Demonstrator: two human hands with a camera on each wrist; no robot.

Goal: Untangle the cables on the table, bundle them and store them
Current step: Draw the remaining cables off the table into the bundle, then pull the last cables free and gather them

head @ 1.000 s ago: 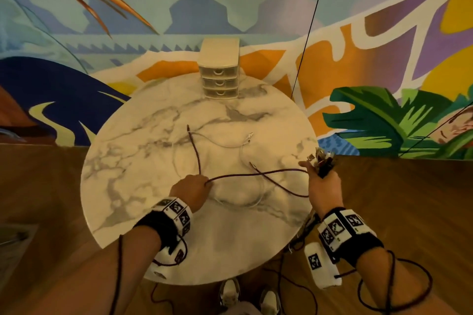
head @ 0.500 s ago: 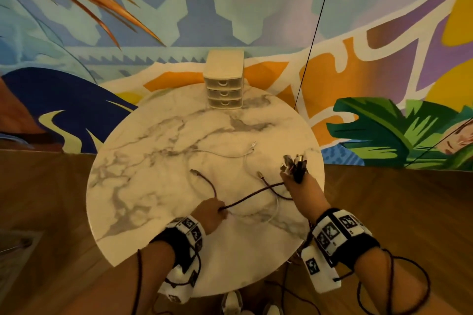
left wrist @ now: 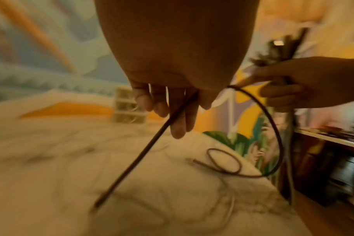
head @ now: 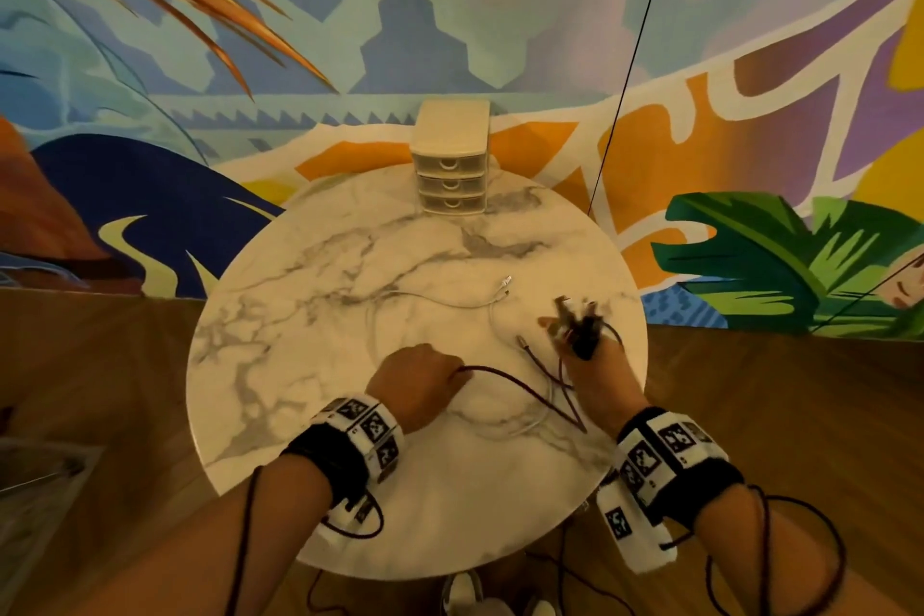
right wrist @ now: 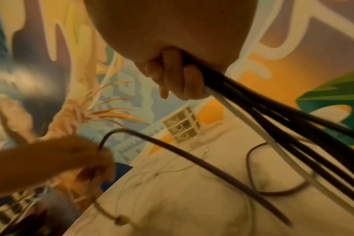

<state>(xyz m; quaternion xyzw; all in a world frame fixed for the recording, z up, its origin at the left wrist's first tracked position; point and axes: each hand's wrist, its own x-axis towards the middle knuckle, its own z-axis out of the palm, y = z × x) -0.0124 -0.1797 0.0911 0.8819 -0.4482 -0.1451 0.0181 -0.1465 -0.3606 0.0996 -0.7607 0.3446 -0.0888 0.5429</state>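
Gripping dark cable (head: 505, 378) nearer right hand (head: 597, 368) than before, left hand (head: 417, 378); right still clutching bundle (head: 580, 323).

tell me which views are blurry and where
Head view: mostly sharp, only the cable ends above the right hand smear. Left wrist view: table and drawer unit blurred. Right wrist view: left hand and cables streaked.
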